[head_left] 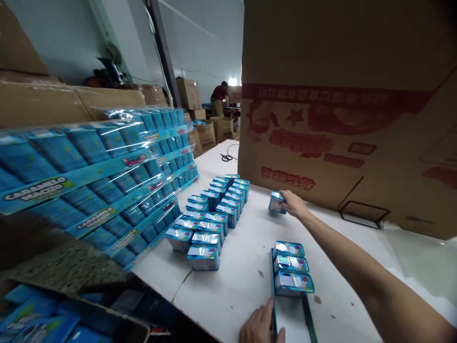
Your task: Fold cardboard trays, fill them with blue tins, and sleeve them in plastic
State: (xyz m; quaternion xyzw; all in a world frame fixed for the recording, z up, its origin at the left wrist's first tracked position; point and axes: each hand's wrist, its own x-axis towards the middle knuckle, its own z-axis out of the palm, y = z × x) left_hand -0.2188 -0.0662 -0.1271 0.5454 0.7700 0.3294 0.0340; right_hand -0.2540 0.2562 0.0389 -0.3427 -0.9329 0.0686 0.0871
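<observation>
My right hand (294, 205) is closed on the side of a small blue-lidded tub (275, 204) near the back of the white table. At the bottom edge, my left hand (260, 326) grips the left wall of a narrow blue tray (273, 305). Three blue tubs (293, 282) sit in a row in the tray's far part; its near part shows a white floor. Left of the tray stand several more of these tubs (203, 252) in uneven rows on the white table (246, 267).
Plastic-wrapped stacks of blue packs (96, 186) line the left side. A large printed carton (321, 133) stands behind my right hand, beside a black wire frame (364, 214). Scissors (226, 157) lie farther back. An open box (121, 328) sits lower left; another person (218, 99) stands far off.
</observation>
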